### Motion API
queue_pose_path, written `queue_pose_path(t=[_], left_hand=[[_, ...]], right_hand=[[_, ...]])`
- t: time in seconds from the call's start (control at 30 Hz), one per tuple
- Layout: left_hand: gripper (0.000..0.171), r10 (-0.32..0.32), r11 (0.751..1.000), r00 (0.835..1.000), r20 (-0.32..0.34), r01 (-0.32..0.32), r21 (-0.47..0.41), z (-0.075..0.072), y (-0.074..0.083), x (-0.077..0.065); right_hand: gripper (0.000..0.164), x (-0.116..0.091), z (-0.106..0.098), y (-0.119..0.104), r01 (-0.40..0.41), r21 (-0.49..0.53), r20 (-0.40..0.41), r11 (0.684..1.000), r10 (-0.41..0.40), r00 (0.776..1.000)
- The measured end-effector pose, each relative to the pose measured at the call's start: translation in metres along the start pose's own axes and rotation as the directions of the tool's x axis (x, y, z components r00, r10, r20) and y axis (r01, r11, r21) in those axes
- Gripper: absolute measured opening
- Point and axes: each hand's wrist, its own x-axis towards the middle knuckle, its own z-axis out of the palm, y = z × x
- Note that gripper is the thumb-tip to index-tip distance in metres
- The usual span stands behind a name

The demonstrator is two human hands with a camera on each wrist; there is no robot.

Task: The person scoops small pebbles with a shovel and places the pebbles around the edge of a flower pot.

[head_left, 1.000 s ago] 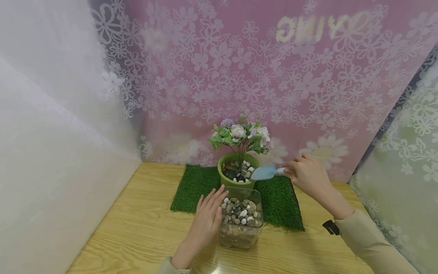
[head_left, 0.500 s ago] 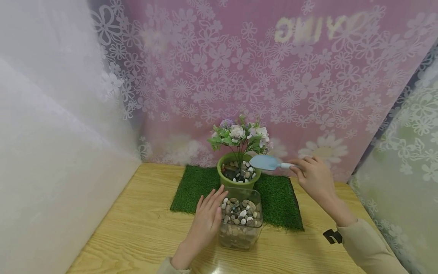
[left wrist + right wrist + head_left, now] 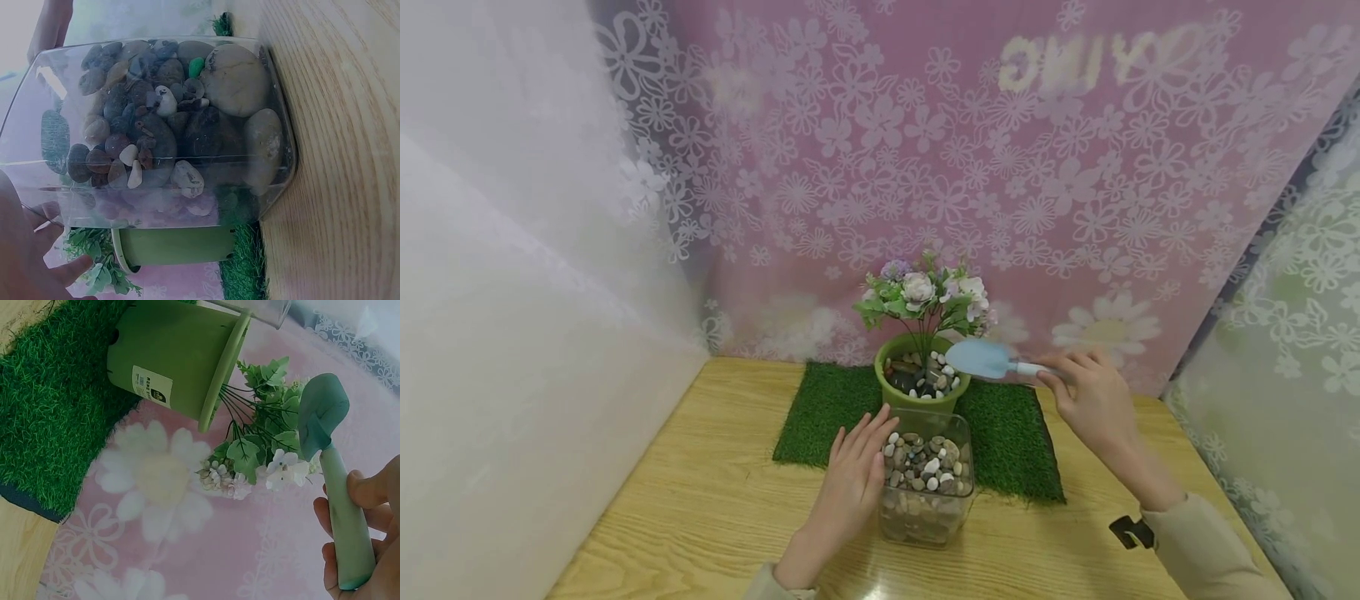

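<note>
My right hand (image 3: pixel 1093 404) grips the pale handle of a light blue trowel (image 3: pixel 981 358). The trowel's blade hovers by the right rim of a green flowerpot (image 3: pixel 917 407), and no stones show on it in the head view. Inside the pot, pebbles (image 3: pixel 943 375) surround the stems of a bunch of white and purple flowers (image 3: pixel 919 290). With fingers straight, my left hand (image 3: pixel 847 483) rests against the left side of a clear square container (image 3: pixel 925 533). Mixed pebbles (image 3: pixel 165 100) fill much of the container, which stands just in front of the pot.
A green artificial grass mat (image 3: pixel 1015 442) lies under the pot on the wooden table (image 3: pixel 700 500). Behind the table hangs a pink floral curtain (image 3: pixel 880 167). Pale sheets (image 3: pixel 512 333) close off the left and right sides.
The trowel has risen slightly from the pot's rim, and my right hand has shifted a little to the right and down. My left hand stays on the container.
</note>
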Motion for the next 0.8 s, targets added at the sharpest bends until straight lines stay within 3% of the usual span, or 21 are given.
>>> queue_pose_path(t=[0.4, 0.8], left_hand=[[0.052, 0.007, 1.0, 1.0, -0.018, -0.008, -0.009, 0.001, 0.0, 0.001], [0.052, 0.002, 1.0, 1.0, -0.011, -0.002, -0.005, 0.001, 0.0, 0.0]], right_hand=[[0.021, -0.013, 0.006, -0.005, -0.038, 0.034, 0.012, 0.999, 0.037, 0.999], [0.023, -0.027, 0.013, -0.003, -0.05, 0.082, -0.058, 0.995, 0.055, 0.997]])
